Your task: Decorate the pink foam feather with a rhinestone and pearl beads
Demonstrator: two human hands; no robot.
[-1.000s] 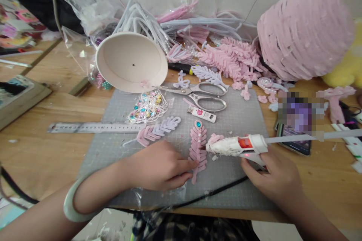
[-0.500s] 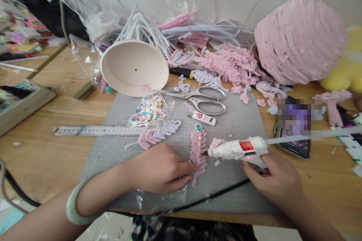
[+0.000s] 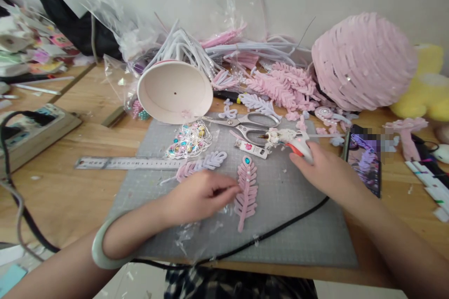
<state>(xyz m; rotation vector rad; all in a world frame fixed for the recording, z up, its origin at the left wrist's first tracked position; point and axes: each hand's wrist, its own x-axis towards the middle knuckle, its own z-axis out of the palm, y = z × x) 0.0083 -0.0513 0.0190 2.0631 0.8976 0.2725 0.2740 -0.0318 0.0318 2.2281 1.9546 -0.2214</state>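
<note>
The left hand [image 3: 199, 196] rests on the grey cutting mat [image 3: 301, 224], fingers curled with the fingertips [image 3: 233, 191] pressing the left edge of the pink chenille feather [image 3: 247, 189], seemingly to pin it flat while its glue sets. That feather lies at the mat's centre, teal gem at its 12 o'clock tip. The right hand [image 3: 326, 173] grips the hot glue gun [image 3: 287, 139], fingers wrapped around its handle, nozzle aimed toward 9 o'clock beside the scissors [image 3: 250, 126] and a small lighter [image 3: 253, 148]. A second earlier the gun's nozzle touched the feather's right side; now it sits away at the feather's 1 o'clock, parked clear of the work. A pink-lilac feather [image 3: 199, 166] and steel ruler [image 3: 126, 163] lie at 10 o'clock.
</note>
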